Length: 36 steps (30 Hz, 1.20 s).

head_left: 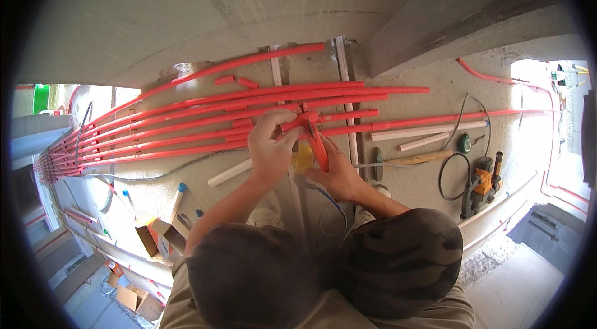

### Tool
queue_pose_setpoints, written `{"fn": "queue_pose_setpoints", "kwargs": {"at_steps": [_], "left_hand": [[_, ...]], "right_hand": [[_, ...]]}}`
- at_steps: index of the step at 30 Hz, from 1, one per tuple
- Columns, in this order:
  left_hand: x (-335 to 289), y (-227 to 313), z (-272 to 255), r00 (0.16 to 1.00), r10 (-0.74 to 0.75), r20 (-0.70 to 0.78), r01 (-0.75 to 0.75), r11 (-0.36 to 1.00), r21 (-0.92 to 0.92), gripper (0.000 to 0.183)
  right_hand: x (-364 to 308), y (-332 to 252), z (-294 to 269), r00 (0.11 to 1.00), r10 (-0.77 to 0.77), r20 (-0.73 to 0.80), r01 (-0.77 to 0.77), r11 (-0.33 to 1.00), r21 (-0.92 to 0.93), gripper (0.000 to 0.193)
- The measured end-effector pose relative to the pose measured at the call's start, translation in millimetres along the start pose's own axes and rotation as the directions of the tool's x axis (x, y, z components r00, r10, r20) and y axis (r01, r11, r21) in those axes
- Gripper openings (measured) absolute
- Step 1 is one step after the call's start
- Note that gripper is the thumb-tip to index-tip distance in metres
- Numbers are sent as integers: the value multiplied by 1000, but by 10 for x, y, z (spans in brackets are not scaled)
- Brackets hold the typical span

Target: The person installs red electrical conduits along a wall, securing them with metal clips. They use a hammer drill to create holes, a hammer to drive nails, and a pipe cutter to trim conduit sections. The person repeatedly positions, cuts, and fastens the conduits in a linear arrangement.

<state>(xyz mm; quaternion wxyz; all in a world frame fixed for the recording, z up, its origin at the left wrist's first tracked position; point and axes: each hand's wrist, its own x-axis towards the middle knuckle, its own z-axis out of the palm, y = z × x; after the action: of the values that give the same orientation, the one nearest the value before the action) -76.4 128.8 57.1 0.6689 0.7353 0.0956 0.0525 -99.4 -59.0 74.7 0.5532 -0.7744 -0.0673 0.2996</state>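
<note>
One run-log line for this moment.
right hand: holds red tool; left hand: at its head; red pipes: across floor; power tool: far right

Left hand (267, 147) and right hand (337, 175): both bare. Forearms (227, 208): bare. Left knee covering (249, 276): dark grey-brown cloth, broadly rounded, largely plain. Right knee covering (401, 260): dark cloth, rounded, with blotched, camouflage-like patches in brown and near-black. Surrounding clothing (457, 309): khaki, softly creased. Footwear (266, 217): pale, mostly hidden.
</note>
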Motion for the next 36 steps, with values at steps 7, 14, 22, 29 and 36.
{"fn": "queue_pose_setpoints", "kwargs": {"at_steps": [7, 14, 22, 29, 36], "left_hand": [[-24, 31, 11, 998, -49, 32, 51, 997, -52, 27], [-10, 98, -26, 976, -201, 81, 210, 971, -113, 25], [-119, 197, 106, 963, -200, 181, 208, 978, -31, 24], [254, 115, 983, 899, -148, 412, 123, 989, 88, 12], [781, -276, 2160, 779, -159, 607, -69, 940, 335, 16]], "right_hand": [[10, 22, 4, 1000, -2, -4, 2, 1000, 15, 93], [-8, 51, 3, 999, -28, -34, 29, 1000, 6, 78], [-245, 345, 12, 998, 34, -54, -19, 963, 270, 52], [-379, 530, -332, 912, 399, -90, -248, 714, 654, 29], [-189, 1037, -1032, 843, 538, 21, -265, 380, 886, 42]]}}
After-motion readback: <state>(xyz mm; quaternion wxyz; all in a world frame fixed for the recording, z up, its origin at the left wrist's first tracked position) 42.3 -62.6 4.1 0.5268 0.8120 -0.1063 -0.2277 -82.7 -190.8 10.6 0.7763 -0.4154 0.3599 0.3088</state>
